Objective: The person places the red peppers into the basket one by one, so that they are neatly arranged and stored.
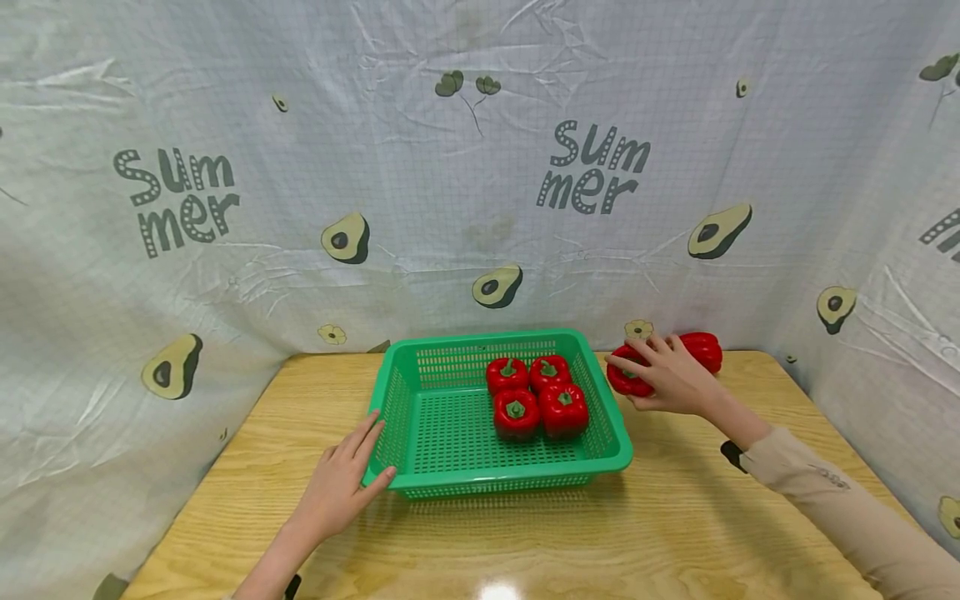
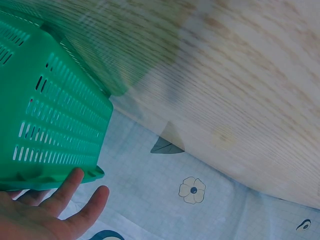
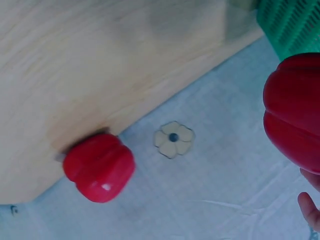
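Note:
A green plastic basket (image 1: 510, 477) sits on the table, with several red bell peppers (image 1: 517, 414) grouped in its right half, stems up. My left hand (image 1: 341, 483) rests on the basket's left rim, fingers fairly straight; the left wrist view shows those fingertips against the rim of the basket (image 2: 60, 120). To the right of the basket, my right hand (image 1: 671, 375) grips a red bell pepper (image 1: 622, 379) from above. That bell pepper (image 3: 295, 112) fills the right edge of the right wrist view, where most of the hand is out of frame.
Another red bell pepper (image 1: 702, 352) lies on the table behind my right hand, near the back edge. A pale curtain (image 1: 420, 208) printed with avocados hangs behind and beside the wooden table (image 1: 525, 550).

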### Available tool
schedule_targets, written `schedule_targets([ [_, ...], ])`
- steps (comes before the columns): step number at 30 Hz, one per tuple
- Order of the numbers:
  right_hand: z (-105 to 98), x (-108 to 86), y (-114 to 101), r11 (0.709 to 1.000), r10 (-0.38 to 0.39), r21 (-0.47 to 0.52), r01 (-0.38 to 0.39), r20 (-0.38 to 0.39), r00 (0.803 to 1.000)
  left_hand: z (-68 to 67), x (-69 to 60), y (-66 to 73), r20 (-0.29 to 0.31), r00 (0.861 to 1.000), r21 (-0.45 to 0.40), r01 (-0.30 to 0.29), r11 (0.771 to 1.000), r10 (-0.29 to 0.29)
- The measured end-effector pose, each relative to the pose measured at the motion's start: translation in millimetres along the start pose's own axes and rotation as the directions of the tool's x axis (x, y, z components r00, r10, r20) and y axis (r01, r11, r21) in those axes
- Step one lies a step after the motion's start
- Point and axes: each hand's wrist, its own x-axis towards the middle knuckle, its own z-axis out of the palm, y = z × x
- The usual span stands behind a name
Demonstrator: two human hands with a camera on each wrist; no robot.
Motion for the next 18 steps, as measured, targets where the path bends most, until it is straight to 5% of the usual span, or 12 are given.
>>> schedule_targets([
  [18,-34,28.8,-15,0.995,-0.089,0.027,0.091,-0.073,0.993,-0.1,-0.3,1.0,-0.007,1.000,-0.003,0.003,1.000,-0.003],
])
